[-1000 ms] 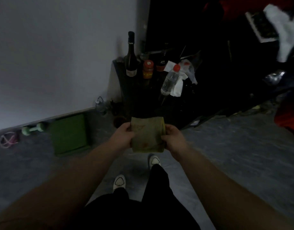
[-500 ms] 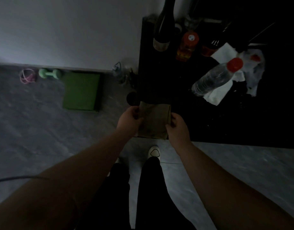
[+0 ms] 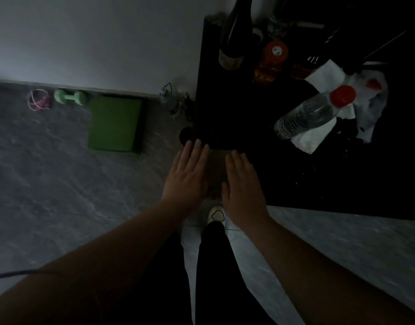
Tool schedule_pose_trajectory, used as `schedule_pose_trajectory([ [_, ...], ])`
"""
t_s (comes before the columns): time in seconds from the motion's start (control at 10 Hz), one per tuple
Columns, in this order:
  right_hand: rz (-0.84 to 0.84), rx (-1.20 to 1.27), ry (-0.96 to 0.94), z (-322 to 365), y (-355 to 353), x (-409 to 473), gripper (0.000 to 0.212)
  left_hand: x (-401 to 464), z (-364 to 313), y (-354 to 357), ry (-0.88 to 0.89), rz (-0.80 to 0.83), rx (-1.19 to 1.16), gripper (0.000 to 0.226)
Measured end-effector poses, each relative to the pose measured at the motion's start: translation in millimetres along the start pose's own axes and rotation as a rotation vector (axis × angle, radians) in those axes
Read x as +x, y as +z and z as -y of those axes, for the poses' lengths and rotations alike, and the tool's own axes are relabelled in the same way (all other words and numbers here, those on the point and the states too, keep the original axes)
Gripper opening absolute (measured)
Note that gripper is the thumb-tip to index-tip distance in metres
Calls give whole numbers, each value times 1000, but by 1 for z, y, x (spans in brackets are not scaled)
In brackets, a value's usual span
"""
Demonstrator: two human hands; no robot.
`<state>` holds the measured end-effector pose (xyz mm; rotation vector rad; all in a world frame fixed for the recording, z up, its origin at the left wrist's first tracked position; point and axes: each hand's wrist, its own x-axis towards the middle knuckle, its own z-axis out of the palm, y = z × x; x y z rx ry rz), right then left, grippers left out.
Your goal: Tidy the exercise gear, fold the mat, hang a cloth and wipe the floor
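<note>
1. Head view, the hands. My left hand (image 3: 186, 174) and right hand (image 3: 242, 184) are both flat, palms down, fingers straight and a little spread. They pinch nothing. Each one lies on a side of the cloth (image 3: 217, 172).

2. Head view, the cloth. It is a small folded piece, dull brown, on the near corner of the black table (image 3: 342, 179), and its near edge reaches the table edge. Only a narrow strip shows between my hands. I judge that the palms press it flat, but the light is too poor to be sure how firm the contact is.

3. The relation that matters. The cloth lies directly between the hands: at 3 o'clock from the left hand, at 9 o'clock from the right. Its long axis seems to run from 6 to 12 o'clock, away from me. Both hands are equally near, so either can take it.

4. Other task things. The green mat (image 3: 115, 124) lies folded on the floor at 10 o'clock from the hands, well apart. The dumbbell (image 3: 69, 97) and the pink band (image 3: 38, 99) are beyond it at the wall.

5. Table things. A water bottle (image 3: 312, 113) stands at 2 o'clock, on a white tissue (image 3: 307, 140).

6. My judgement. The cloth is folded but not yet hung. The next move needs a grip on its near edge.
</note>
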<state>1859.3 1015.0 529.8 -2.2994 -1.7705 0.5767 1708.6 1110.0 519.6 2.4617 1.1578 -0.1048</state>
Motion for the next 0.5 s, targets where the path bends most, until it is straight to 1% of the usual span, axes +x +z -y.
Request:
schedule_pose_trajectory([
  [0.1,132,-151,9,-2,21,10,74,0,7,22,-32,63,61,66],
  [0.2,175,-223,16,-11,34,15,77,0,13,35,-54,86,91,67],
  [0.3,194,-243,1,-14,34,17,78,3,13,33,-58,148,128,68],
  [0.4,244,-230,4,-9,25,20,78,5,8,19,-80,219,107,70],
  [0.5,294,-142,18,-3,4,26,77,5,3,-3,-130,230,30,70],
])
